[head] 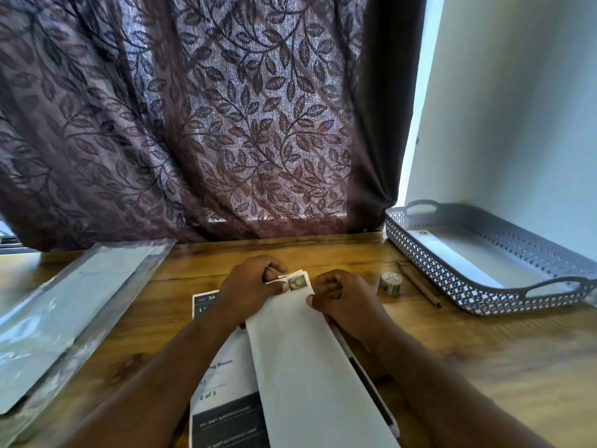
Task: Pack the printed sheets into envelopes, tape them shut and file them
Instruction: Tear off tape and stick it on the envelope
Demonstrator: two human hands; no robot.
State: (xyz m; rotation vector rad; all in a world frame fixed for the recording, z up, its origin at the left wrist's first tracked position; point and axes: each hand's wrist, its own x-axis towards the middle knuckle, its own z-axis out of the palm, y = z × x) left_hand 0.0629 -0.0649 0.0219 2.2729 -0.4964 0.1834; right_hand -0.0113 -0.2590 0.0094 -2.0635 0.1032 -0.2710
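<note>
Taping envelope [307,350] flap: left hand [255,286] pinches far end, right hand [342,295] grips its edge; next likely file in tray [426,266].

**Q:** Fig. 1: how was the left hand [253,282] posed?
**A:** Knuckles up, fingers curled. Its thumb pressed down on the far end of the envelope [307,367], which it pinched.
**Q:** And the right hand [342,297]?
**A:** Just beside the left but not touching it. Its fingers were curled under, with the thumb tip set on the envelope's edge nearest that hand.
**Q:** The arms?
**A:** Both forearms were bare. They spread apart behind the hands, with the wrists roughly straight.
</note>
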